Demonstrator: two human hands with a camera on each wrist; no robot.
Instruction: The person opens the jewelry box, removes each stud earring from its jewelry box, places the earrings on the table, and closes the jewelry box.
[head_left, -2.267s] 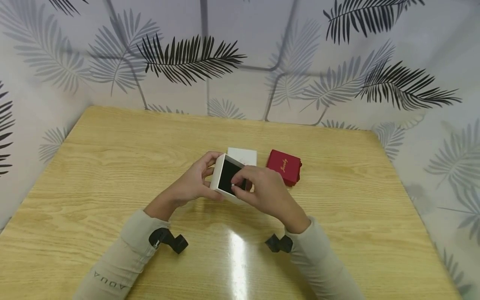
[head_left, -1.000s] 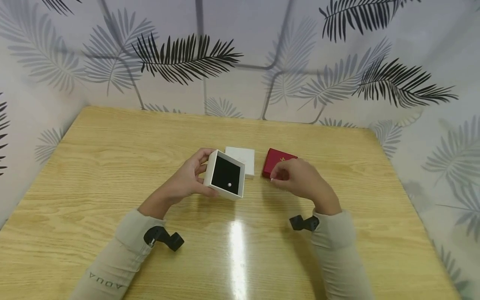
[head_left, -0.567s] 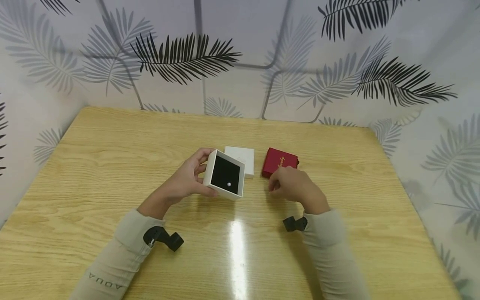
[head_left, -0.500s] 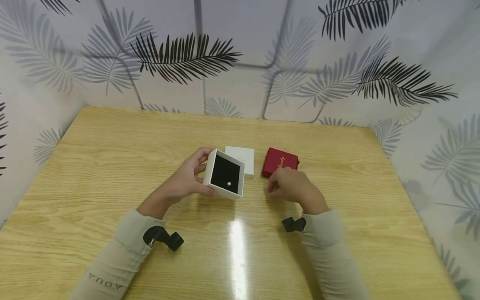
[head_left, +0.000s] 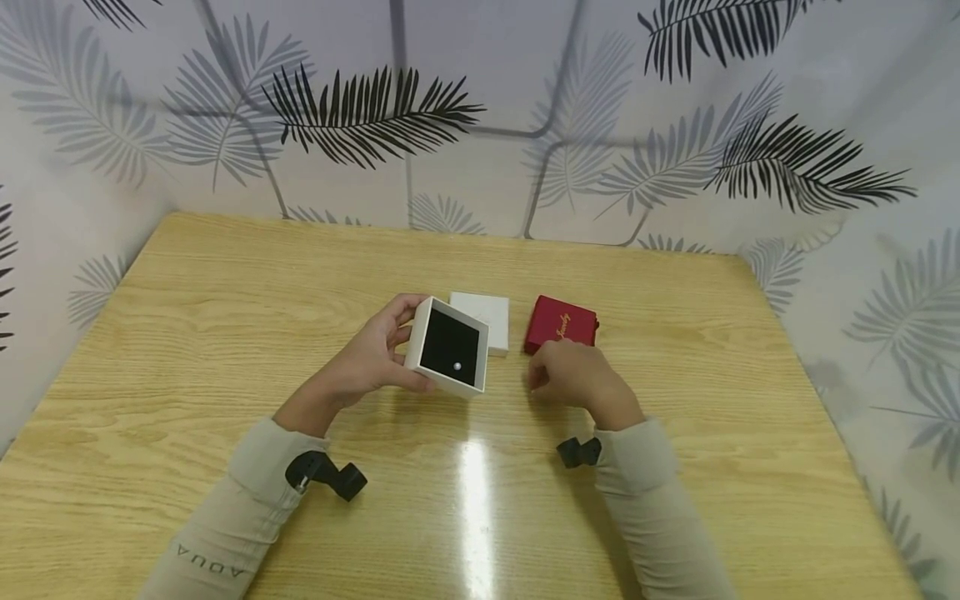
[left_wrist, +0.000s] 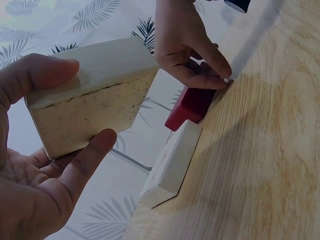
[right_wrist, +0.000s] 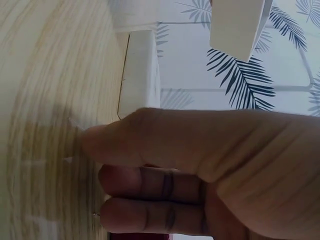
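My left hand [head_left: 371,354] holds a white open box [head_left: 419,337] tilted above the table, thumb and fingers on its sides. Inside lies a black lining [head_left: 450,333] with one small pearl [head_left: 457,367] near its lower edge. Low over the table, just in front of a red box [head_left: 551,321], is my right hand [head_left: 576,372]. Its thumb and finger pinch a tiny whitish piece [left_wrist: 226,79] close to the wood in the left wrist view; the piece is too small to tell its kind.
A flat white box lid [head_left: 492,312] lies behind the held box, left of the red box, which bears gold lettering. All stand on a wooden table [head_left: 300,275]. Leaf-patterned cloth [head_left: 480,150] rises behind the table.
My right hand has left the inside of the white box and moved right, down to the table before the red box. The pearl in the box has come into view.
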